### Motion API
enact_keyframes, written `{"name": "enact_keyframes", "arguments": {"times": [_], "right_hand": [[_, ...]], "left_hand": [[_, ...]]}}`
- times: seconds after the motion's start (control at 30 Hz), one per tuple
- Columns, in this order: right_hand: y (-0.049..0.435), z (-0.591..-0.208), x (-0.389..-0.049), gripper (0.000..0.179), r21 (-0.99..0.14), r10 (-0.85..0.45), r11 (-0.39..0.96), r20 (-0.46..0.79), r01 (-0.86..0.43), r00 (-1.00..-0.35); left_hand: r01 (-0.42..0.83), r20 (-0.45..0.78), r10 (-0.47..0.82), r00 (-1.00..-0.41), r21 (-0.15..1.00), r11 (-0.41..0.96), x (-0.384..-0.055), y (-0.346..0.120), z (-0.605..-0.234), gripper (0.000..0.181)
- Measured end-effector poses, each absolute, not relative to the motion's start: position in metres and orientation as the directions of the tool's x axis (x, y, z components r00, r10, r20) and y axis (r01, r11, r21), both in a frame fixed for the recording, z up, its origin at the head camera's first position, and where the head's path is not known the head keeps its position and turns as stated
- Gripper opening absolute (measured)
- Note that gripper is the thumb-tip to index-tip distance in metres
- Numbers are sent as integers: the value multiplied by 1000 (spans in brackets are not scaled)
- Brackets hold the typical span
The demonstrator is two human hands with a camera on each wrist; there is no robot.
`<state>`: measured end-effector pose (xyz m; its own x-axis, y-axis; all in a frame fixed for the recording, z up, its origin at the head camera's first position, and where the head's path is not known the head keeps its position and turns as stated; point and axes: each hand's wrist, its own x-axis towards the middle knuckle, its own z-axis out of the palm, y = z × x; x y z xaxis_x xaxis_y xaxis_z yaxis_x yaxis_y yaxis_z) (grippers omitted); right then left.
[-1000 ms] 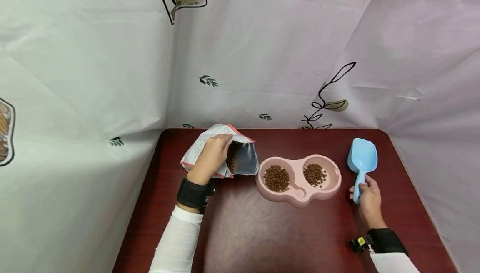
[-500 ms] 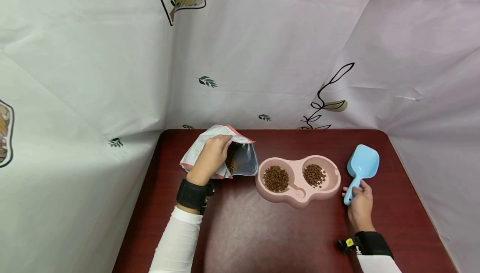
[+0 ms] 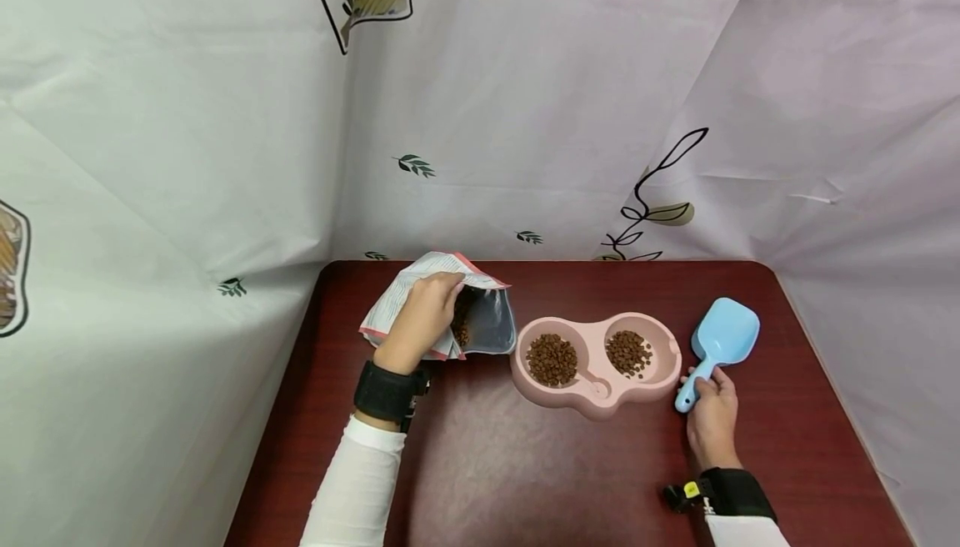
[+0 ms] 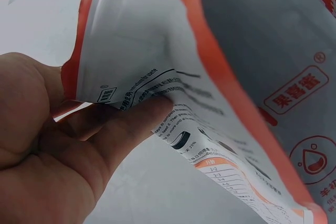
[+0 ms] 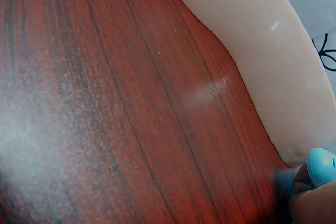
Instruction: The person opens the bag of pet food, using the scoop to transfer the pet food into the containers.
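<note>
My left hand (image 3: 423,313) grips the upper edge of a white, red-trimmed pet food bag (image 3: 393,297) lying at the table's back left. Its mouth gapes to the right, with brown kibble inside. Up close in the left wrist view, the thumb and fingers (image 4: 128,135) pinch the printed panel. My right hand (image 3: 714,422) holds a light blue scoop (image 3: 727,328) by its handle, the blade pointing away and to the right. Only the handle's end (image 5: 321,165) shows in the right wrist view. Between the hands sits a pink double pet bowl (image 3: 597,337).
Brown kibble lies in both hollows of the bowl, a larger heap (image 3: 552,360) on the left and a smaller one (image 3: 628,352) on the right. The dark red table (image 3: 525,472) ends at the back against a patterned white cloth (image 3: 480,97).
My right hand has moved left and a little nearer, turning the scoop so its handle slants toward the bowl. My left hand and the bag stay as they were.
</note>
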<state>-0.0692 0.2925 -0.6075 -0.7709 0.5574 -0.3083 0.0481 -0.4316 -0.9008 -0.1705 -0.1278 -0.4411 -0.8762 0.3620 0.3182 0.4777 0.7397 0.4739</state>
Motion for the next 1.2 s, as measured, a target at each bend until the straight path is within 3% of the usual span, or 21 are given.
{"name": "enact_keyframes", "arguments": {"times": [0.27,0.6,0.83,0.93,1.1,1.2], "right_hand": [[294,-608,-68,48,-891,558,-453,-297,15,-775],[294,-603,-69,48,-898,536,-427,-343,103,-771],[297,-596,-56,43,-894,587,-392,-425,218,-689],[299,-593,-48,31,-903,669,-412,-391,122,-633],[289,-582,-38,20,-941,845,-278,-144,-193,-515],[269,-570,-37,26,-922,844,-156,61,-354,-533]], "left_hand": [[476,316,362,-877,473,741,-171,-127,-441,27],[487,332,364,-870,470,736,-171,-127,-439,27],[492,354,355,-865,459,740,-170,-126,-438,27],[490,360,349,-865,457,743,-170,-126,-438,26],[480,353,343,-870,453,751,-170,-127,-438,26],[476,353,340,-872,447,757,-170,-126,-439,26]]}}
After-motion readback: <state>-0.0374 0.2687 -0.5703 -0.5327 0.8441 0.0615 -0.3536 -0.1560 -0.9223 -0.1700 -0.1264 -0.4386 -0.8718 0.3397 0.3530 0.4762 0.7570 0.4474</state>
